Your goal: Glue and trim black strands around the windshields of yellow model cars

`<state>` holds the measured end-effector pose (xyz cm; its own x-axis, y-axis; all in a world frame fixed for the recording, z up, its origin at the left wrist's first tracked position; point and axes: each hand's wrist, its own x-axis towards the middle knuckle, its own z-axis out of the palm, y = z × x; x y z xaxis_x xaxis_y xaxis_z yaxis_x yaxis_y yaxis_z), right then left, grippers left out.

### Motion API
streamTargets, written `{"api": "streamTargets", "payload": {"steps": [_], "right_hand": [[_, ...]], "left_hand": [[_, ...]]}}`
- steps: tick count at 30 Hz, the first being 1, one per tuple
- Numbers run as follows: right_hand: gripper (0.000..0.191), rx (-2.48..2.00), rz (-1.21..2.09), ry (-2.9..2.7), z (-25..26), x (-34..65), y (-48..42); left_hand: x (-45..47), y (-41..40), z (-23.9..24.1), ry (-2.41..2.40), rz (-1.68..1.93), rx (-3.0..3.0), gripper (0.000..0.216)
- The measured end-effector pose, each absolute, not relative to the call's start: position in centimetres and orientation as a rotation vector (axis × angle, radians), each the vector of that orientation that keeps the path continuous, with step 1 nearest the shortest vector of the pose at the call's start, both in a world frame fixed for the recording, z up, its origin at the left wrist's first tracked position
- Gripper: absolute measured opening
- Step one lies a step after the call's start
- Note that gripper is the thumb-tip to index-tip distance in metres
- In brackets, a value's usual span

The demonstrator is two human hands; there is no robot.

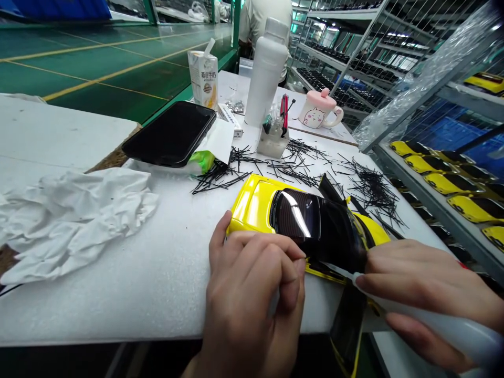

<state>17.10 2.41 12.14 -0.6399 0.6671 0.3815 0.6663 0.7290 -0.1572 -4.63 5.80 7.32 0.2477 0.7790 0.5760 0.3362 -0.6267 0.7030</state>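
A yellow model car (254, 202) with a black roof lies on the white foam-topped table. Its far door (329, 189) and near door (348, 325) stand open. My left hand (252, 294) rests against the car's near side, fingers curled, with thumb and forefinger pinched beside the door opening. Whatever is in that pinch is too small to make out. In my right hand (425, 278) is a white squeeze bottle (441, 323) with a thin nozzle, its tip pointing at the door opening. Many thin black strips (374, 186) are scattered behind the car.
Crumpled white cloth (79, 215) lies at left. A black phone (171, 131), drink carton (203, 79), white bottle (268, 68), small tool holder (273, 139) and lidded mug (317, 110) stand behind. Racks with yellow cars (449, 184) line the right. A person (268, 18) stands beyond.
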Motion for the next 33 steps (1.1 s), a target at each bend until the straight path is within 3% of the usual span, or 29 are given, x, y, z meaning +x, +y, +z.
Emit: {"api": "streamTargets", "payload": {"steps": [23, 29, 33], "right_hand": [[0.023, -0.942, 0.036, -2.5, 11.8, 17.6, 2.9], [0.025, -1.027, 0.155, -2.188, 11.6, 18.7, 0.7], [0.024, -1.395, 0.023, -1.821, 14.2, 22.1, -1.0]], "left_hand": [[-4.4, 5.8, 7.1, 1.004, 1.376, 2.115, 0.035], [-4.7, 6.1, 7.1, 1.0, 1.387, 2.18, 0.035], [-5.7, 7.5, 5.7, 0.896, 1.409, 2.363, 0.034]]}}
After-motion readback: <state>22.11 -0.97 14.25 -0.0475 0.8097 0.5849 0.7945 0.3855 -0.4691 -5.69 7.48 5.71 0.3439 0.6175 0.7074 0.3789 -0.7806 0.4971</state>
